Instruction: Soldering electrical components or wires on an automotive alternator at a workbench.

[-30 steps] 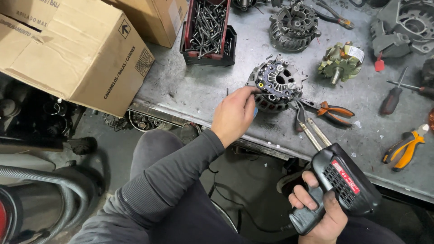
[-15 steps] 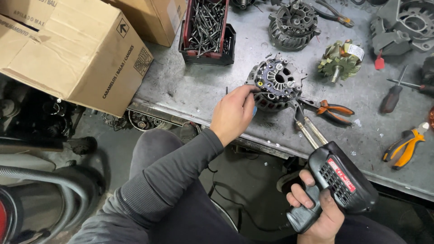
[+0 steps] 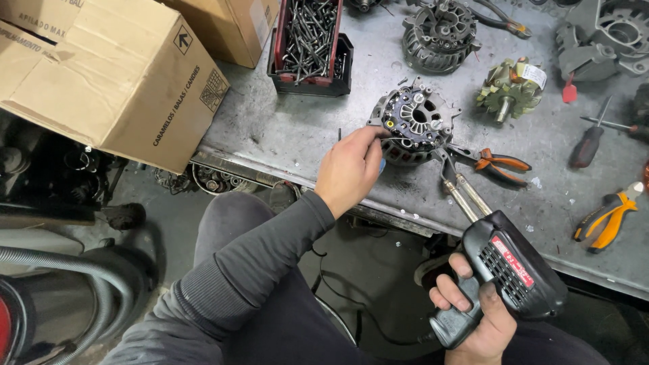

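Observation:
My left hand (image 3: pixel 350 169) rests on the near left side of an alternator housing (image 3: pixel 414 125) that lies on the grey metal workbench (image 3: pixel 291 135), fingers pinched at its rim on something thin. My right hand (image 3: pixel 473 314) grips the handle of a black soldering gun (image 3: pixel 503 267) with a red label. Its two metal prongs reach up to the alternator's near right edge.
Orange-handled pliers (image 3: pixel 497 162) lie right of the alternator, a second orange pair (image 3: pixel 608 216) near the bench's right edge. A rotor (image 3: pixel 510 88), another housing (image 3: pixel 439 34), a screwdriver (image 3: pixel 589 142) and a black tray of screws (image 3: pixel 311 44) sit behind. Cardboard boxes (image 3: pixel 115 81) stand at left.
My right hand with the soldering gun has shifted slightly left and up, toward the alternator. My left hand stays at the alternator's rim.

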